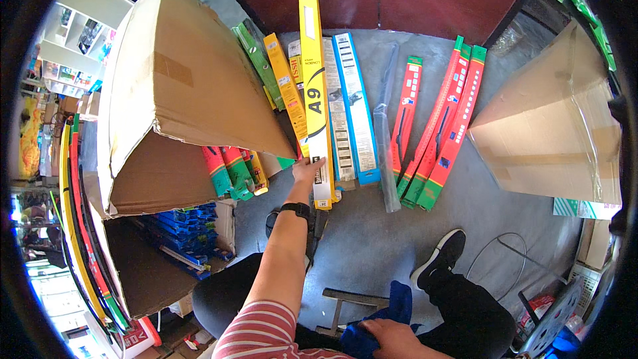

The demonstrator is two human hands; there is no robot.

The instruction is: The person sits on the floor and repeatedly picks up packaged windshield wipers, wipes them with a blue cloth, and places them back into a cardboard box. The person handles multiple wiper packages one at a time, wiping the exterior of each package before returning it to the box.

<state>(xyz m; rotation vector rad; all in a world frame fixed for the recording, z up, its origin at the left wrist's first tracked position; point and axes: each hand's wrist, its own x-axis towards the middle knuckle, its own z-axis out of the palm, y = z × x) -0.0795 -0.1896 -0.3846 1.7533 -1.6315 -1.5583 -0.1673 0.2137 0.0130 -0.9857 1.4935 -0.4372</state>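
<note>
My left hand (305, 169), with a black band on the wrist, grips the lower part of a long yellow, black and white wiper blade box (315, 80). Its thumb lies across the box's front; the other fingers are hidden. Beneath and beside this box are an orange-yellow box (286, 87) and a white-and-blue wiper box (355, 109). Down by my lap, my right hand (391, 338) holds a bunched blue cloth (401, 304). Right of the boxes lie a clear plastic sleeve (386, 144) and several red-and-green wiper boxes (451, 139).
An opened cardboard carton (209, 85) on the left has red-and-green packs (232, 172) at its mouth. Blue packages (184, 234) fill a lower carton. Another carton (553, 124) stands right. A dark red cabinet (319, 5) borders the far side. A thin cable (523, 254) loops near my shoe (441, 254).
</note>
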